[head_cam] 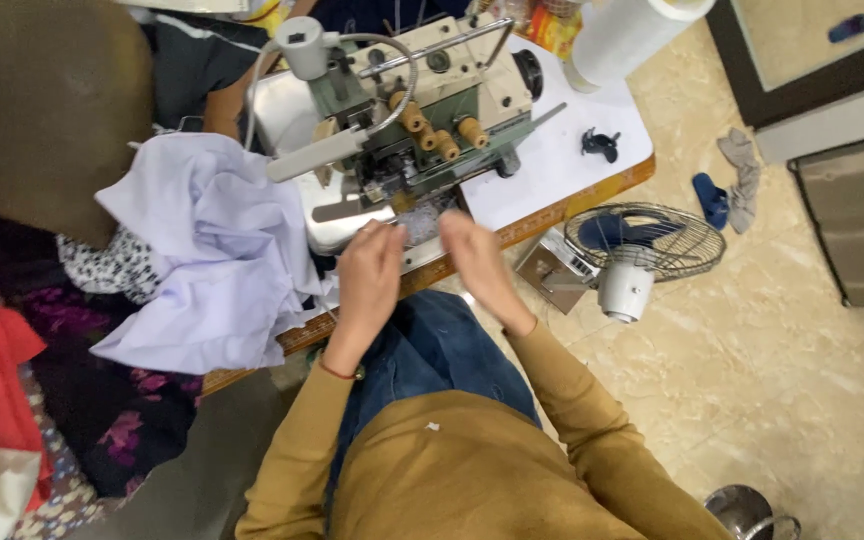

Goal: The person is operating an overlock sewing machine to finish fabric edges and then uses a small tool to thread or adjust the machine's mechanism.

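Observation:
An overlock sewing machine (pixel 422 110) with several tan thread cones stands on a white table (pixel 562 150). Both my hands rest at its front, on a small patch of patterned fabric (pixel 420 222) near the needle plate. My left hand (pixel 370 272) presses the fabric's left side with fingers bent. My right hand (pixel 474 262) lies on its right side, fingers pointing toward the machine. A heap of pale lilac cloth (pixel 214 255) sits just left of my left hand. Whether either hand pinches the fabric is unclear.
A small floor fan (pixel 642 250) stands on the tiled floor right of the table. Dark floral, red and printed cloth (pixel 102 400) piles at the left. A white roll (pixel 627 35) stands at the table's far corner. A black clip (pixel 600 143) lies on the table.

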